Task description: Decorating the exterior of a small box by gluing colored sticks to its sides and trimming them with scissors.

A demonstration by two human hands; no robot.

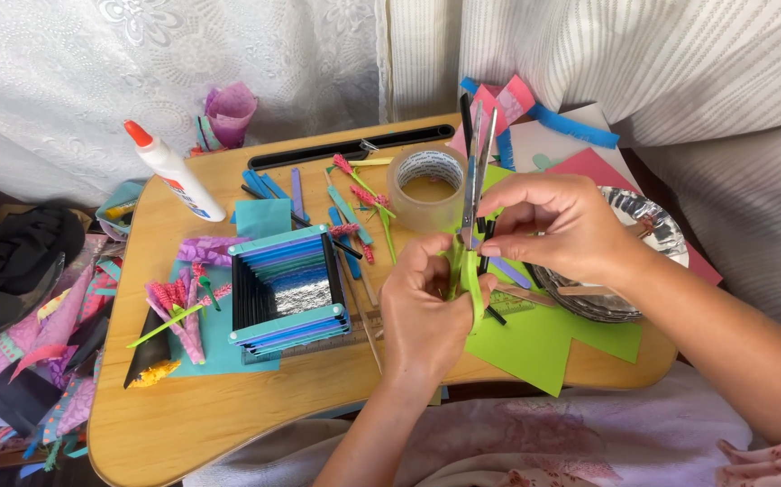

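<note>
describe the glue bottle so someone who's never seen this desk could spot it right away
Start at the wooden lap tray and go to its far left corner, by the lace curtain. The glue bottle lies there tilted, tip pointing up and left. It is the only white bottle with an orange cap, left of the stacked blue square frame.

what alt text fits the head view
Two bare hands work green-handled scissors over a wooden lap tray: the left hand grips the handles, the right hand pinches near the blades. Clear tape roll and white glue bottle lie behind.
</note>
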